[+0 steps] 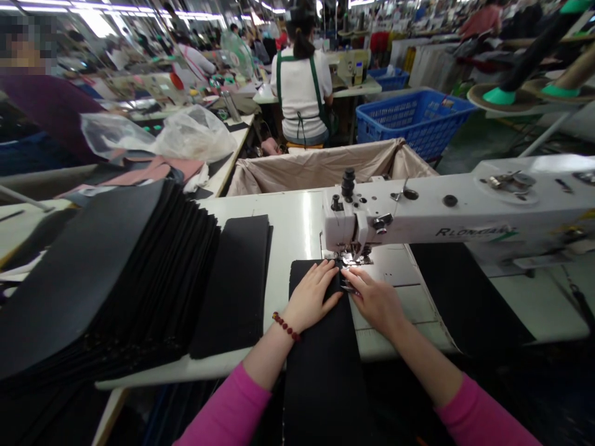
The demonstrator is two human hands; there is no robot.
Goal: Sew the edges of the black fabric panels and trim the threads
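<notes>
A long black panel point(320, 371) lies under the sewing machine's presser foot point(356, 257) and hangs over the table's front edge. My left hand point(313, 294) rests flat on its upper part, fingers stretched towards the needle area, a red bead bracelet point(286, 326) at the wrist. Close to the foot, at the panel's right edge, my right hand point(376, 300) has its fingers drawn together. A small pointed metal tool point(348, 286) shows beneath those fingers, mostly hidden by them. The white sewing machine point(418, 214) reaches in from the right.
A tall stack of black panels point(93, 266) stands on the left, beside a smaller pile point(235, 279). Another black piece point(465, 291) lies right of the machine bed. Beyond the table are a cloth-lined bin point(320, 166), a blue basket point(413, 121) and a seated person point(300, 87).
</notes>
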